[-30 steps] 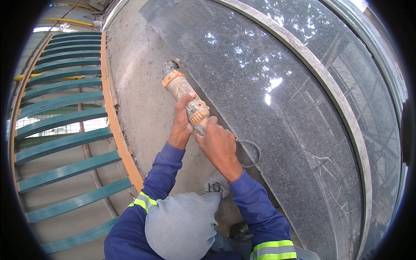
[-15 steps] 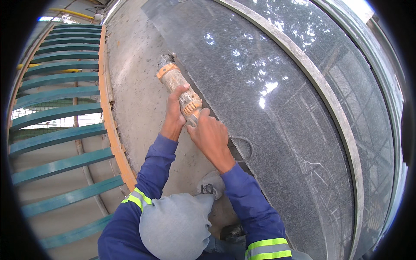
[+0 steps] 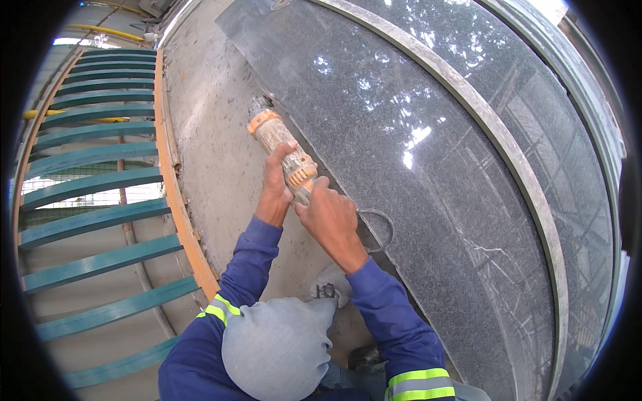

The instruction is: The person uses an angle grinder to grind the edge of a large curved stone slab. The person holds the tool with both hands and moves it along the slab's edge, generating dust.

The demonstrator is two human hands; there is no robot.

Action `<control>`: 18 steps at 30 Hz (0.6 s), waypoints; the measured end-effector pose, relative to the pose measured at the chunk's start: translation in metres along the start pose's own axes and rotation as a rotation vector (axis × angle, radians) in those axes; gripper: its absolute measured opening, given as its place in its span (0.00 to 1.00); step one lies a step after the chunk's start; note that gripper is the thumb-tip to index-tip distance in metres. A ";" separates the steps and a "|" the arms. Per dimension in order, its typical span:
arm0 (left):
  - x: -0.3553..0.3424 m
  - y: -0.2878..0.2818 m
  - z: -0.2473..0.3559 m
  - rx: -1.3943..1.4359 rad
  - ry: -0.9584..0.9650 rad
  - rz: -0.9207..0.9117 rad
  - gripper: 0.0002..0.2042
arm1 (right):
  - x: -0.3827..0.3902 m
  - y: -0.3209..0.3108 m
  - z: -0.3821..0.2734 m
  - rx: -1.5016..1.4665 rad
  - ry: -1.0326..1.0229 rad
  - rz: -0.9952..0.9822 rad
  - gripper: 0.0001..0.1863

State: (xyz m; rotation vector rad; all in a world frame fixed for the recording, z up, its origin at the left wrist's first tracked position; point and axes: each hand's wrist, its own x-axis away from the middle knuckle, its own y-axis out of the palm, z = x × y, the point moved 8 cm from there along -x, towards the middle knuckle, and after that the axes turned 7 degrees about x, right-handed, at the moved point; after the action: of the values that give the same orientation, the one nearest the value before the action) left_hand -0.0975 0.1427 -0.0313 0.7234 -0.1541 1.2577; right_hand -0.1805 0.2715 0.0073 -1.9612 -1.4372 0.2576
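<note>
My left hand (image 3: 275,184) is closed around the body of a dusty orange-and-grey power tool (image 3: 274,137). My right hand (image 3: 331,220) grips the same tool at its rear, just below and right of the left one. The tool's head points away from me along the long edge of a polished dark granite slab (image 3: 374,140), touching or very near that edge. A grey cord (image 3: 388,227) loops out by my right hand onto the slab.
A rack of teal slats (image 3: 100,220) in an orange frame (image 3: 175,207) runs along the left, with yellow pipes behind it. The dusty concrete surface (image 3: 207,134) lies between rack and slab. A long pale strip (image 3: 508,147) crosses the slab. Pale grey cloth (image 3: 274,344) bulges between my forearms.
The whole view shifts slightly up and left, then back down and right. Both hands keep their grip on the tool, and its head stays along the slab's edge.
</note>
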 end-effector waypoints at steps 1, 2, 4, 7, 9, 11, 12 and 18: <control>0.002 0.000 -0.001 -0.006 -0.008 0.004 0.23 | 0.001 0.001 0.001 -0.001 -0.003 0.000 0.23; 0.003 0.000 -0.001 -0.013 -0.016 0.009 0.23 | 0.002 0.001 0.001 -0.003 -0.007 -0.001 0.23; 0.007 0.001 0.000 -0.002 -0.001 0.010 0.21 | 0.005 0.001 0.000 -0.004 -0.005 -0.012 0.23; 0.009 0.002 -0.005 0.019 -0.009 0.011 0.20 | 0.008 0.000 0.003 -0.001 0.008 -0.017 0.23; 0.010 0.005 -0.004 0.024 -0.012 0.010 0.20 | 0.009 -0.001 0.003 0.001 0.013 -0.012 0.24; 0.013 0.005 -0.005 0.023 -0.013 0.012 0.22 | 0.012 -0.002 0.003 0.005 0.018 -0.010 0.23; 0.013 0.004 -0.006 0.024 -0.021 0.008 0.22 | 0.013 -0.003 0.003 0.001 0.014 -0.013 0.23; 0.013 0.002 -0.008 0.019 -0.030 -0.006 0.22 | 0.015 -0.004 0.004 -0.005 -0.008 0.004 0.23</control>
State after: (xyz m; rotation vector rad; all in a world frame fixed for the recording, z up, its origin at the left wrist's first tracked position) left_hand -0.0976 0.1580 -0.0303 0.7585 -0.1646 1.2441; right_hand -0.1804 0.2868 0.0102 -1.9688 -1.4406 0.2635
